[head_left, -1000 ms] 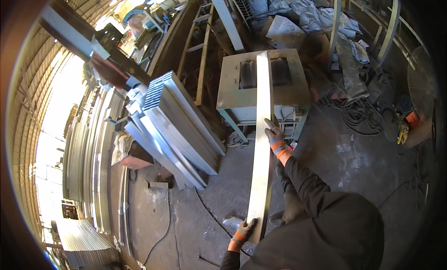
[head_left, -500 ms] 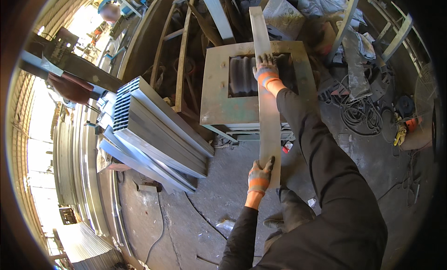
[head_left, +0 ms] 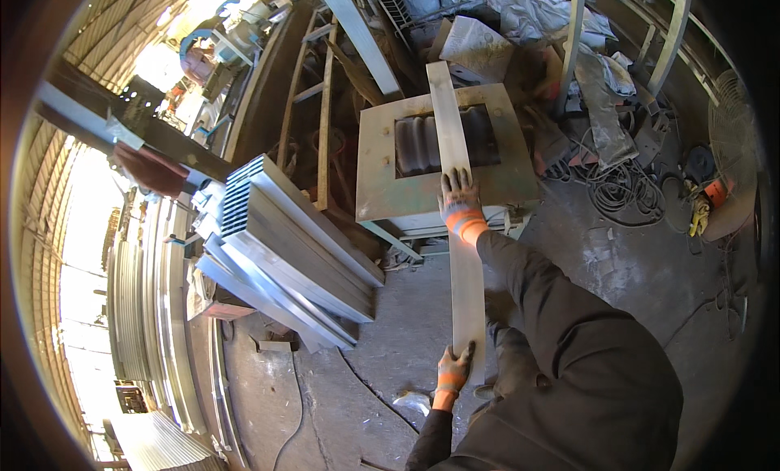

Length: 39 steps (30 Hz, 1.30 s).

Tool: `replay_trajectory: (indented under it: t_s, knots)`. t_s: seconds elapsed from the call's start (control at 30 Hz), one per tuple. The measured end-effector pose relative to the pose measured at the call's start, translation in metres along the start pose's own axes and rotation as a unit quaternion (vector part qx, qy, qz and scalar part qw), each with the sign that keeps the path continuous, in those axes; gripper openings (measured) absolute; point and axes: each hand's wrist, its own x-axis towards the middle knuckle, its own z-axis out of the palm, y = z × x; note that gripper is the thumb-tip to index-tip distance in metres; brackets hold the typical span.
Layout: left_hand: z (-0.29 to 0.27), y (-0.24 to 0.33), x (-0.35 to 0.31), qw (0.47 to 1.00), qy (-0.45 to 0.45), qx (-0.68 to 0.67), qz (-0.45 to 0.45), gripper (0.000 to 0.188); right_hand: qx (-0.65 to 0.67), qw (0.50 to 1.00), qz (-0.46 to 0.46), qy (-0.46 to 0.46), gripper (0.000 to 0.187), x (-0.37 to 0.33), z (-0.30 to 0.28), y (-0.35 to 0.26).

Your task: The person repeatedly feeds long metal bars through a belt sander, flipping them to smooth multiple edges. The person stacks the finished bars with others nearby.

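Note:
A long, flat grey metal bar (head_left: 465, 284) runs away from me, its far part lying over a machine (head_left: 378, 186) with a square metal top. Dark ribbed rollers (head_left: 418, 146) show through the opening in that top, partly covered by the bar. Near the bar's close end, my left hand (head_left: 452, 372), in a grey and orange glove, grips its left edge with the thumb on top. My right hand (head_left: 460, 201), gloved alike, lies flat on the bar just short of the machine's front edge, fingers stretched forward. The bar's underside is hidden.
Stacked metal profiles (head_left: 305, 251) lean at the left of the machine. A coiled cable (head_left: 621, 199) and a fan (head_left: 731, 130) are at the right. Another cable (head_left: 374, 390) crosses the floor at my left. Upright steel posts (head_left: 573, 48) stand behind.
The bar has been drawn toward me, so less of it reaches past the machine's opening. Both hands have come nearer; the right one has left the area over the opening.

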Motion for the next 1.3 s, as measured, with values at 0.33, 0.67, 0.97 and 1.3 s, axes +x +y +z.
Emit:
replay_trajectory:
  t_s: [0.33, 0.67, 0.97, 1.3]
  knots:
    - [-0.014, -0.193, -0.256, 0.997, -0.004, 0.040, -0.073, 0.081, 0.036, 0.998, -0.016, -0.040, 0.076, -0.317, -0.060, -0.070]
    - [-0.026, -0.243, -0.343, 0.981, 0.081, 0.176, -0.012, 0.082, 0.435, 0.890, 0.012, 0.133, 0.099, -0.382, -0.039, -0.049]
    - [0.009, -0.113, -0.271, 0.927, 0.229, 0.288, 0.071, 0.061, 0.225, 0.953, 0.180, -0.087, 0.111, -0.166, -0.081, -0.051]
    - [-0.002, -0.127, -0.250, 0.942, 0.149, 0.301, 0.018, 0.067, 0.232, 0.960, 0.141, -0.066, 0.104, -0.162, -0.066, -0.068]
